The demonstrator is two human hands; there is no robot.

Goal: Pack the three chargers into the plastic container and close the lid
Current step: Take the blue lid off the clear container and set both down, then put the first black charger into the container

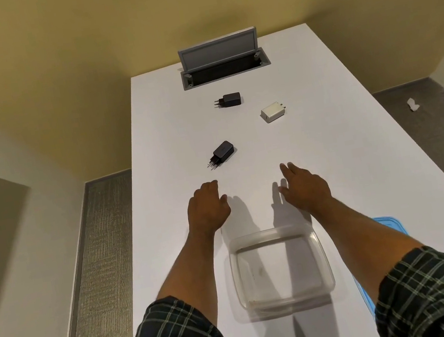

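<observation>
Hovering spread and empty — two hands [208, 207] [305, 191] — before three chargers [223, 151] [228, 100] [273, 112], one container [325, 257].

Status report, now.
Left hand and right hand open, empty. Three chargers on table, container empty, lid off. Nothing blocking.

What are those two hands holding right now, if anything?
Nothing. The left hand and right hand are both open and empty above the table, short of the three chargers; the nearest is the black charger.
</observation>
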